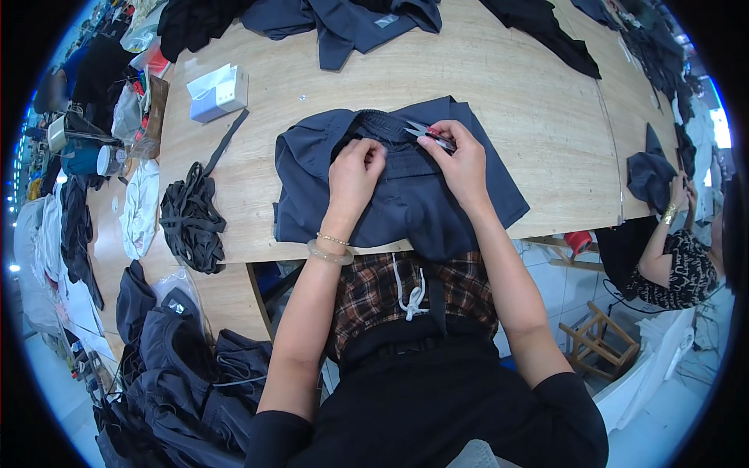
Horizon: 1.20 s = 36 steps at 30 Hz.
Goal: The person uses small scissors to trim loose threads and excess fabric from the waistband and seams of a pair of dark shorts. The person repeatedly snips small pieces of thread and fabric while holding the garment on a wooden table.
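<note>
A dark blue-grey garment (312, 210) with a gathered elastic waistband (409, 164), like trousers or shorts, lies in front of me and hangs a little over the table's near edge. At the left side of the waist opening, the fingers of my left hand (357, 173) are pinched together; what is between them, perhaps cloth or a thread, is too small to make out. My right hand (464, 168) grips a pair of small thread snips (431, 136) with red and dark parts. Its blades point left over the waist opening.
Left on the wooden table (546, 164) lie a tissue box (219, 93), a dark strip (228, 140) and a heap of dark straps (192, 218). More dark garments (335, 27) are at the far edge, others (175, 374) piled lower left. A co-worker (675, 257) handles dark cloth at right, near a wooden stool (599, 341).
</note>
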Available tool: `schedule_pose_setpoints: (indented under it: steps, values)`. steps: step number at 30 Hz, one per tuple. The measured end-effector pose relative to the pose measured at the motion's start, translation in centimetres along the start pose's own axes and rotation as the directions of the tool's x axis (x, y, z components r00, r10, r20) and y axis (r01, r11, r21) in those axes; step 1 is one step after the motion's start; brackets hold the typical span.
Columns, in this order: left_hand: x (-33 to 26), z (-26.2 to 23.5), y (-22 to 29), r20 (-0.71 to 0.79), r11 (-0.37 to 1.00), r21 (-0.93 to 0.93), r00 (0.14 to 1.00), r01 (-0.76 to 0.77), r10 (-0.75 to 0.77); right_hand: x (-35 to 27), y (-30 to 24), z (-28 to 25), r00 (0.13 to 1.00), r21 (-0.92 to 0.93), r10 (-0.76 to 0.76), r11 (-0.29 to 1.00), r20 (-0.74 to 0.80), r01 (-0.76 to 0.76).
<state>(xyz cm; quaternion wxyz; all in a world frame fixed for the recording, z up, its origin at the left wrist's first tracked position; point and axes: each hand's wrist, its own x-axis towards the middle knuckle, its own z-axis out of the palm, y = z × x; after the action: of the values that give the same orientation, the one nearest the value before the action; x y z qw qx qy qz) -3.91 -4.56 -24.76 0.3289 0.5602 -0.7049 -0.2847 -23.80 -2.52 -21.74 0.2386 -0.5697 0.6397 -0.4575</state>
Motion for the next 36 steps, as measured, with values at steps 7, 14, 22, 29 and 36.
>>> schedule_pose_setpoints:
  steps: [7, 14, 22, 29, 36]
  values:
    - [0.4, -0.4, -0.9, 0.041, 0.987, -0.122, 0.994, 0.102, -0.098, -0.3, -0.6, -0.2, 0.994, -0.091, -0.074, 0.992, 0.085, 0.081]
    - [0.1, -0.6, -0.7, 0.034, 0.976, -0.219, 0.999, -0.014, 0.022, -5.0, -2.8, 1.1, 0.99, -0.209, -0.136, 0.968, 0.029, 0.139]
    - [0.3, -0.4, -0.6, 0.045, 0.981, -0.19, 0.998, 0.047, -0.039, -6.4, -1.3, 1.9, 0.994, -0.226, -0.106, 0.968, 0.018, 0.107]
    - [0.3, -0.5, -0.8, 0.062, 0.985, -0.164, 0.997, 0.048, -0.039, -5.9, -1.1, 2.4, 0.995, -0.216, -0.098, 0.971, 0.019, 0.099]
    - [0.3, -0.6, -0.6, 0.065, 0.984, -0.168, 0.997, 0.052, -0.042, -5.9, -1.0, 2.2, 0.996, -0.225, -0.082, 0.97, 0.044, 0.09]
